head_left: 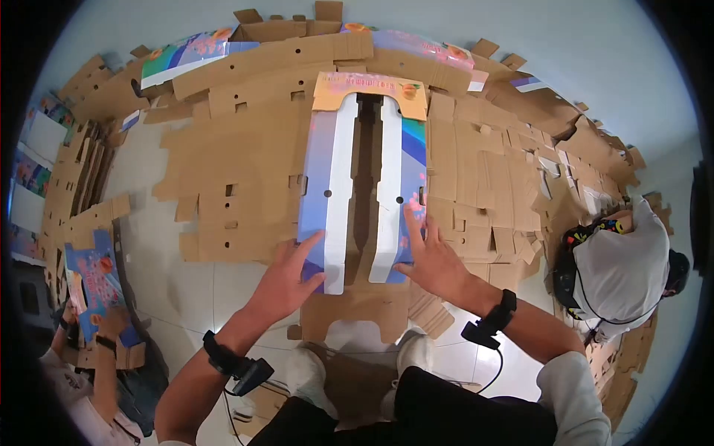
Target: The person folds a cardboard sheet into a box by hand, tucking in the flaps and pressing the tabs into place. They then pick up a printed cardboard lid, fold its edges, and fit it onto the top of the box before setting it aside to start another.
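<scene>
In front of me lies a long printed cardboard box (316,156), blue and purple with pink blossoms and white strips along its middle. A dark lengthwise gap separates its two long top panels. Across the far end sits an orange printed flap (370,91), while a plain brown flap (353,312) extends from the near end. My left hand (286,275) rests at the near left edge, thumb and index finger spread on the panel. On the near right panel, my right hand (435,256) lies with fingers apart. Neither hand's fingers are closed around anything; some left fingertips are hidden.
Flat brown cardboard sheets (230,163) spread under and around the box. More cardboard (483,178) lies to the right. Printed boxes (193,56) line the wall. A person (617,260) bends over at right; another person's hands (111,323) are on a printed carton at left.
</scene>
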`<state>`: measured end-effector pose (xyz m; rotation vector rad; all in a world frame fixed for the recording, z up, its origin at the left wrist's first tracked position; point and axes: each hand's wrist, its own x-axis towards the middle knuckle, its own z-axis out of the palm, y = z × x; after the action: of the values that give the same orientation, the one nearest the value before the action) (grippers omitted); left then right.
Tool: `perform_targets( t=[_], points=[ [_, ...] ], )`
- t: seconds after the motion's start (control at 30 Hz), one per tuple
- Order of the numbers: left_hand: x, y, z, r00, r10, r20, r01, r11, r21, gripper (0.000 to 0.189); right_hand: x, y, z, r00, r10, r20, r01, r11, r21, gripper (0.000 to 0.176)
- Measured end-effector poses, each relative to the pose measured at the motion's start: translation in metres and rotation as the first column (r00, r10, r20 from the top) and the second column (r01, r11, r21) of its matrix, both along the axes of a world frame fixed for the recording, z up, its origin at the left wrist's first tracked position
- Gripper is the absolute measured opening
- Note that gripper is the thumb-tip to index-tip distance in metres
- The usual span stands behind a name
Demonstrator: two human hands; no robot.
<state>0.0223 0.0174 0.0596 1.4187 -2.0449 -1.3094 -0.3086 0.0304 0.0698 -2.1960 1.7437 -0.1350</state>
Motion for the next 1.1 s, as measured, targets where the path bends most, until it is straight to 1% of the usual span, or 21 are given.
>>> perform_targets(
  t=[0.03, 0.07, 0.13, 0.17, 0.23, 0.27, 0.33, 0.37, 0.47, 0.5, 0.6, 0.63, 0.7, 0.73, 0.8, 0.83, 0.9, 0.93, 1.0, 1.03, 1.1],
  points=[
    [-0.007, 0.004, 0.013, 0.998, 0.026, 0.05, -0.027, 0.999, 0.029, 0.079, -0.002, -0.003, 0.001, 0.999, 0.029, 0.03, -0.027, 0.999, -0.034, 0.106],
    [-0.012, 0.008, 0.022, 0.994, 0.05, 0.101, -0.056, 0.997, 0.058, 0.082, -0.003, 0.0, 0.005, 0.999, 0.039, 0.002, -0.038, 0.998, -0.041, 0.104],
    [-0.018, 0.009, 0.032, 0.957, -0.027, 0.287, 0.045, 0.997, -0.058, 0.084, -0.001, 0.0, 0.013, 0.998, 0.047, -0.032, -0.049, 0.996, -0.072, 0.1],
    [-0.019, 0.009, 0.034, 0.922, -0.064, 0.381, 0.111, 0.989, -0.101, 0.084, -0.001, -0.001, 0.017, 0.984, 0.156, -0.085, -0.165, 0.98, -0.114, 0.097],
    [-0.024, 0.006, 0.029, 0.897, -0.057, 0.438, 0.212, 0.926, -0.313, 0.083, -0.007, 0.001, 0.019, 0.913, 0.351, -0.207, -0.386, 0.907, -0.167, 0.092],
    [-0.027, 0.0, 0.028, 0.882, -0.056, 0.467, 0.273, 0.87, -0.411, 0.083, -0.005, 0.004, 0.013, 0.928, 0.341, -0.146, -0.362, 0.921, -0.148, 0.089],
    [-0.038, -0.015, 0.026, 0.824, -0.198, 0.53, 0.486, 0.727, -0.485, 0.071, 0.0, 0.006, 0.006, 0.947, 0.316, -0.056, -0.321, 0.942, -0.098, 0.083],
    [-0.044, -0.02, 0.022, 0.79, -0.253, 0.559, 0.571, 0.635, -0.52, 0.065, 0.0, 0.005, 0.0, 0.94, 0.32, -0.121, -0.336, 0.929, -0.155, 0.073],
    [-0.066, -0.026, 0.006, 0.715, -0.275, 0.642, 0.634, 0.642, -0.431, 0.044, 0.004, -0.002, -0.005, 0.941, 0.337, -0.028, -0.335, 0.921, -0.2, 0.061],
    [-0.07, -0.026, 0.003, 0.8, -0.242, 0.549, 0.565, 0.614, -0.552, 0.028, 0.003, 0.0, -0.004, 0.947, 0.32, -0.038, -0.318, 0.91, -0.266, 0.051],
    [-0.071, -0.036, -0.004, 0.853, -0.087, 0.514, 0.457, 0.6, -0.656, 0.028, 0.002, -0.021, -0.005, 0.904, 0.426, -0.043, -0.413, 0.842, -0.348, 0.051],
    [-0.069, -0.041, -0.003, 0.889, -0.052, 0.454, 0.396, 0.585, -0.708, 0.029, 0.002, -0.025, -0.003, 0.91, 0.412, -0.055, -0.397, 0.823, -0.407, 0.049],
    [-0.073, -0.043, -0.001, 0.878, -0.04, 0.477, 0.416, 0.559, -0.717, 0.032, 0.004, -0.025, 0.003, 0.92, 0.384, -0.071, -0.366, 0.784, -0.501, 0.044],
    [-0.074, -0.045, -0.001, 0.871, -0.026, 0.491, 0.424, 0.544, -0.724, 0.034, 0.004, -0.029, 0.001, 0.926, 0.368, -0.079, -0.355, 0.784, -0.51, 0.043],
    [-0.073, -0.048, -0.003, 0.857, -0.04, 0.513, 0.437, 0.584, -0.684, 0.043, 0.003, -0.038, -0.001, 0.936, 0.338, -0.099, -0.338, 0.783, -0.523, 0.042],
    [-0.073, -0.05, -0.003, 0.853, -0.045, 0.521, 0.44, 0.601, -0.668, 0.047, -0.001, -0.041, -0.001, 0.936, 0.331, -0.122, -0.348, 0.804, -0.482, 0.044],
    [-0.069, -0.049, 0.001, 0.879, -0.091, 0.468, 0.412, 0.638, -0.65, 0.055, -0.01, -0.046, 0.003, 0.934, 0.316, -0.169, -0.358, 0.843, -0.401, 0.048],
    [-0.066, -0.047, 0.001, 0.888, -0.115, 0.444, 0.404, 0.657, -0.637, 0.059, -0.013, -0.047, 0.006, 0.944, 0.315, -0.1, -0.328, 0.858, -0.396, 0.049],
    [-0.061, -0.039, -0.002, 0.947, 0.01, 0.321, 0.191, 0.785, -0.589, 0.062, -0.017, -0.049, 0.009, 0.953, 0.298, 0.048, -0.259, 0.889, -0.378, 0.051],
    [-0.058, -0.033, -0.005, 0.962, 0.079, 0.262, 0.081, 0.833, -0.547, 0.063, -0.021, -0.041, 0.005, 0.962, 0.237, 0.135, -0.176, 0.919, -0.354, 0.053],
    [-0.049, -0.016, -0.023, 0.951, 0.265, 0.158, -0.147, 0.84, -0.522, 0.058, -0.035, -0.011, -0.007, 0.953, 0.103, 0.286, -0.02, 0.96, -0.278, 0.058]
  ],
)
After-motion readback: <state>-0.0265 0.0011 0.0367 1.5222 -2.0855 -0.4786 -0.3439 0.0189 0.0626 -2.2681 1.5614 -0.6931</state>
